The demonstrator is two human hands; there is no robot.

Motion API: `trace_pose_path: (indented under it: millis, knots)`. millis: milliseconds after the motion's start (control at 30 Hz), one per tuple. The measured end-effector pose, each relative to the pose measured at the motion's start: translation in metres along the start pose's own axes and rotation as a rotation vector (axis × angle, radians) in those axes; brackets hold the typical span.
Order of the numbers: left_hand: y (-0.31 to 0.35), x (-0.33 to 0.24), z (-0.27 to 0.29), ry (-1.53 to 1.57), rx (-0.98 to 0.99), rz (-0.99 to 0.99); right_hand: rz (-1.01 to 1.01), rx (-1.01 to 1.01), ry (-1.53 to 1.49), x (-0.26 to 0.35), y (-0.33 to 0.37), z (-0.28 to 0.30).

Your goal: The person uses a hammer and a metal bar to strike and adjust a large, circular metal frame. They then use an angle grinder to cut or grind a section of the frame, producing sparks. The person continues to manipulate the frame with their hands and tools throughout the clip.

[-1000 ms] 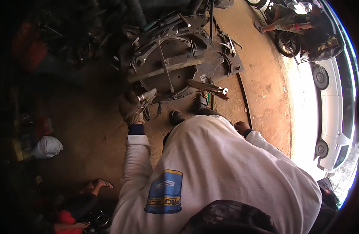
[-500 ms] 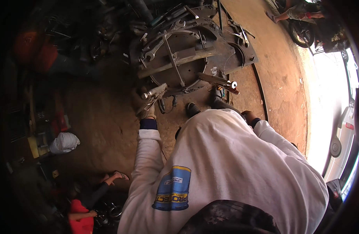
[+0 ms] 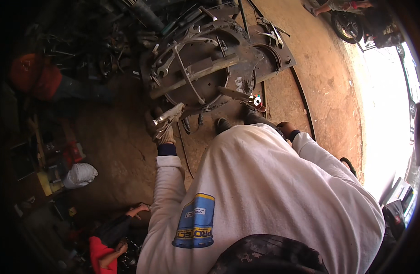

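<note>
My left hand (image 3: 165, 135), in a knitted work glove, is closed around metal locking pliers (image 3: 169, 115) beside the near left edge of a dark steel work table (image 3: 285, 60). A round metal hoop (image 3: 166, 97) lies on the table, crossed by a thin bar (image 3: 188, 75) and a thicker rusty tube (image 3: 194, 76). A second pair of locking pliers (image 3: 239, 95) sticks out from the table's near edge, near the hoop. My right hand (image 3: 286, 127) is low beside my right leg, away from the table; its fingers are too dark to make out.
Open-ended wrenches (image 3: 163, 71) lie on the table, with more pliers (image 3: 277, 36) at its far right. A dark cable (image 3: 303, 98) crosses the floor. A person in red (image 3: 100, 251) sits at lower left; a motorcycle (image 3: 347, 26) stands at upper right.
The whole view has shifted, so the table appears further left. My left hand stays on the locking pliers, and my right hand remains low beside my leg.
</note>
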State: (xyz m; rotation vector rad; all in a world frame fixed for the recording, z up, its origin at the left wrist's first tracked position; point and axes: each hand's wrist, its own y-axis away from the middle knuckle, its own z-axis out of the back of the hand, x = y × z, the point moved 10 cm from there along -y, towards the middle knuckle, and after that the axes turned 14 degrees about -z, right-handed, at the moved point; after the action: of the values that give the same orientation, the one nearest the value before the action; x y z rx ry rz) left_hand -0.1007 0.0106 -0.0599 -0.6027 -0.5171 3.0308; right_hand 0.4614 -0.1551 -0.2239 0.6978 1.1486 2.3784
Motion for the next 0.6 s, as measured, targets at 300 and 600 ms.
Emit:
trace_pose_path:
  millis: [300,600]
  knots:
    - [0.003,0.010,-0.009,0.068,-0.010,0.017,-0.042,0.001,-0.014,-0.010,-0.010,-0.001]
    - [0.007,0.014,-0.008,-0.018,0.034,0.065,-0.039,0.008,0.001,0.009,-0.009,0.014]
